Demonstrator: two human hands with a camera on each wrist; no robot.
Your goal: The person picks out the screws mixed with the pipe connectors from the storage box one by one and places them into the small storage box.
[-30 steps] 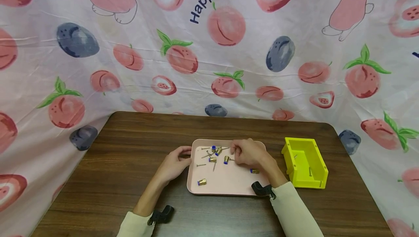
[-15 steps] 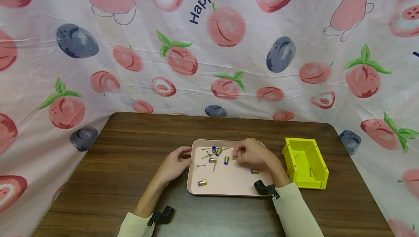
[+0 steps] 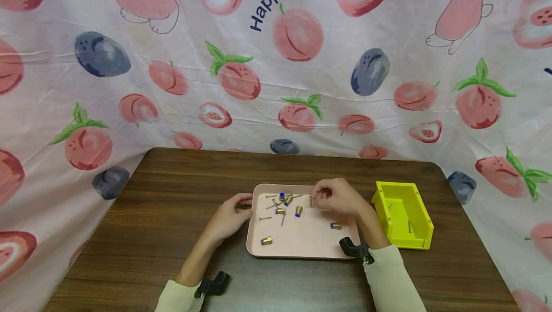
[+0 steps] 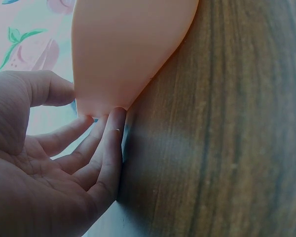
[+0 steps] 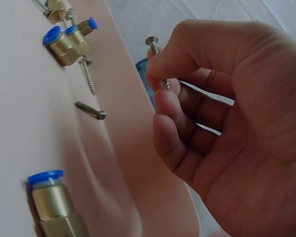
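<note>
My right hand point(image 3: 338, 196) pinches a screw point(image 5: 153, 45) between thumb and fingers, above the back right part of the pink tray point(image 3: 302, 245). The screw's head points up in the right wrist view. My left hand point(image 3: 228, 217) rests its fingertips and thumb against the tray's left edge; the left wrist view shows them touching the outer wall point(image 4: 123, 54). Several brass fittings with blue collars, such as one fitting point(image 3: 298, 211) near the middle, lie on the tray. Several loose screws lie among them, including one screw point(image 3: 265, 218) at the left.
A yellow bin point(image 3: 398, 242) stands right of the tray with a few screws point(image 3: 409, 226) inside. Another brass fitting point(image 3: 336, 225) lies under the right forearm's side, and one more fitting point(image 3: 266, 240) at front left. A patterned curtain point(image 3: 276, 72) hangs behind the brown table point(image 3: 194, 173).
My right hand has picked up the screw lying right of the middle fitting, lifted it and drawn back slightly to the right. The left hand stays at the tray's edge.
</note>
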